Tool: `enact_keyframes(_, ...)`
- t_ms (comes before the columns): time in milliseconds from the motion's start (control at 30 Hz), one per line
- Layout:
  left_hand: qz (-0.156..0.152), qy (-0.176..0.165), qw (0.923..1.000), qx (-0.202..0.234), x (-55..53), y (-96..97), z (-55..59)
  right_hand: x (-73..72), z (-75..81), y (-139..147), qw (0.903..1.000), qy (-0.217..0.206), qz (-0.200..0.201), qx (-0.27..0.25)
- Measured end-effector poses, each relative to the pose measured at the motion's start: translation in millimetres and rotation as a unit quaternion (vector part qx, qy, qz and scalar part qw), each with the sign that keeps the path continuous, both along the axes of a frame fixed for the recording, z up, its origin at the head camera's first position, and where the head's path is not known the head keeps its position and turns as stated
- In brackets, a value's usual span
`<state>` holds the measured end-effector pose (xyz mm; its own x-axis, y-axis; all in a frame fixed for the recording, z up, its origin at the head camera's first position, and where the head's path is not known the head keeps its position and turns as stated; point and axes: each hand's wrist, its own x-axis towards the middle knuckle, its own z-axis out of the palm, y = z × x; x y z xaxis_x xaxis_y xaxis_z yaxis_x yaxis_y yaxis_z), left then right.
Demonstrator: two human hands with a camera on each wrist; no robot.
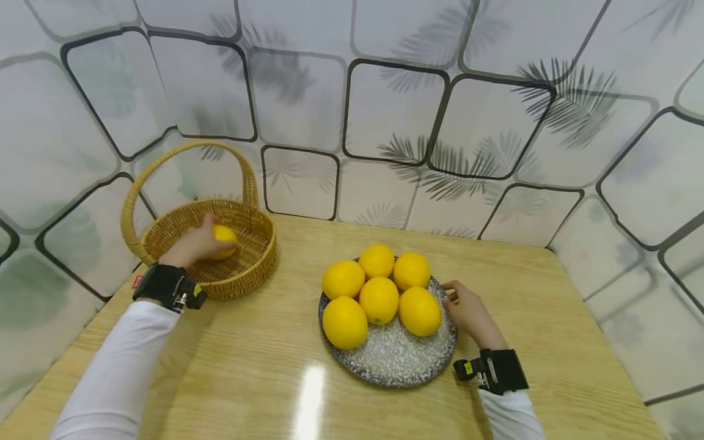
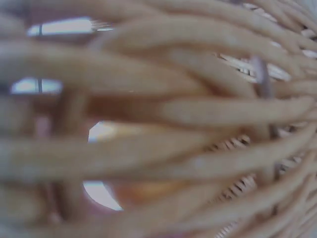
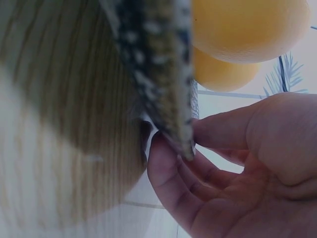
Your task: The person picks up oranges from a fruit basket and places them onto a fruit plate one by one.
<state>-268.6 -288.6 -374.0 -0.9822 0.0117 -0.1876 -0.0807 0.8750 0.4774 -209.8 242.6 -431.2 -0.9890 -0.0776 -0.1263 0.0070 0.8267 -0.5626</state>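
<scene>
My left hand reaches down inside a wicker basket and grips a yellow orange low over its woven floor. In the left wrist view the basket's weave fills the picture, so hand and fruit are mostly hidden. My right hand holds the right rim of a speckled grey plate. The right wrist view shows the thumb above the plate's edge and curled fingers beneath it. Several oranges sit together on the plate's back and left.
The basket's tall arched handle rises over my left hand. A wooden table carries both basket and plate. Patterned panels stand along the table's back and sides.
</scene>
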Motion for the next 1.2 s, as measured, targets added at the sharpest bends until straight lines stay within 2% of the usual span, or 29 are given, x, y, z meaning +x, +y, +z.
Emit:
enact_keyframes(100, 0.009, -0.002, 0.9999, -0.006, 1.7, 2.7, -1.7, 1.1, -0.7, 0, 1.0000, 0.004, 0.001, -0.003)
enact_keyframes(300, 0.014, -0.045, 0.9973, -0.057, 1.8, 6.6, -1.8, 0.5, -2.9, 0, 1.0000, 0.002, 0.001, -0.002)
enact_keyframes(367, 0.015, -0.049, 0.9965, -0.066, 2.8, 8.0, -0.6, -0.2, -3.6, 0, 1.0000, 0.004, 0.001, -0.002)
enact_keyframes(733, 0.029, 0.013, 0.9921, -0.121, 9.6, 22.1, 2.7, -2.2, -0.8, 1, 0.9998, 0.018, 0.003, -0.001)
enact_keyframes(967, 0.024, 0.012, 0.9943, -0.103, 12.8, 23.1, 7.4, -1.3, 1.0, 2, 1.0000, 0.005, 0.004, -0.001)
enact_keyframes(1200, 0.004, 0.065, 0.9938, -0.090, 22.0, 42.7, 21.5, -1.8, -0.5, 0, 1.0000, 0.002, 0.000, 0.002)
